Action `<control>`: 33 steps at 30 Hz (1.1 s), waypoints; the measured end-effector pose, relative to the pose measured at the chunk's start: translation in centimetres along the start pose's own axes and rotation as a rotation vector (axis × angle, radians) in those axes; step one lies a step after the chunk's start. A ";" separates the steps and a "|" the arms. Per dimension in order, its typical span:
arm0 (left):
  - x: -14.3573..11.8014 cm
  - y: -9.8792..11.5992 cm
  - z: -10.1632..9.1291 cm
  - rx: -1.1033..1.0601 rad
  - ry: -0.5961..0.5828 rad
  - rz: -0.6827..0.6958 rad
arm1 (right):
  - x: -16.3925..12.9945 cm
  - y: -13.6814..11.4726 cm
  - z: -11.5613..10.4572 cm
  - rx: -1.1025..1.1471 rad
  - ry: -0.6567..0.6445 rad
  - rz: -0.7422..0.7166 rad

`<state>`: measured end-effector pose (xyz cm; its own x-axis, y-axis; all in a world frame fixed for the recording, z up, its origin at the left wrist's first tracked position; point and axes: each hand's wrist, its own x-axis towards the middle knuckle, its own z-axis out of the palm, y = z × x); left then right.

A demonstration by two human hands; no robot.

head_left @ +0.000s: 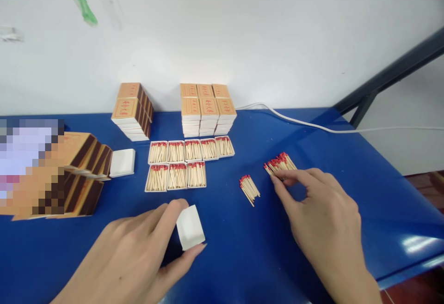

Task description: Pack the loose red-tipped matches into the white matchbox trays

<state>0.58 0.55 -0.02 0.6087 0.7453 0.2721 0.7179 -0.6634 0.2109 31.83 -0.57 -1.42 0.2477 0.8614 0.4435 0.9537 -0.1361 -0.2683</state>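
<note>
My left hand (pixel 149 244) grips a white matchbox tray (pixel 191 228) between thumb and fingers, near the front of the blue table; no matches show in it. To the right, my right hand (pixel 315 207) has its thumb and fingertips closed on red-tipped matches at the near edge of a pile (pixel 282 160). A smaller heap of matches (pixel 249 188) lies just left of that hand. Beyond my left hand, several white trays filled with matches (pixel 177 176) stand in two rows, heads pointing away from me.
Closed matchboxes are stacked near the wall, one stack (pixel 130 114) left and another (pixel 208 110) in the middle. More orange boxes (pixel 81 193) lie at left beside a white tray (pixel 122 162), partly under a pixelated patch. A white cable (pixel 305 123) crosses the table's far right.
</note>
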 end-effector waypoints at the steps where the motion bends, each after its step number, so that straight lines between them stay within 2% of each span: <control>1: 0.0 0.0 0.0 0.004 0.004 0.000 | 0.0 0.0 0.0 0.005 0.000 -0.004; 23: 0.1 0.0 -0.1 0.007 -0.003 0.009 | -0.7 -1.6 -0.4 0.143 -0.092 -0.010; 29: 0.0 0.1 -0.1 0.006 -0.003 0.004 | -0.8 -1.7 -0.7 0.186 -0.156 0.004; 33: 0.0 0.2 -0.2 0.009 -0.007 0.000 | -0.3 -0.8 -0.9 0.126 -0.085 0.015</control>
<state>0.73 0.41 0.18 0.6110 0.7457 0.2656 0.7208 -0.6628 0.2026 31.15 -1.11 -0.54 0.2410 0.8988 0.3662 0.9197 -0.0909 -0.3821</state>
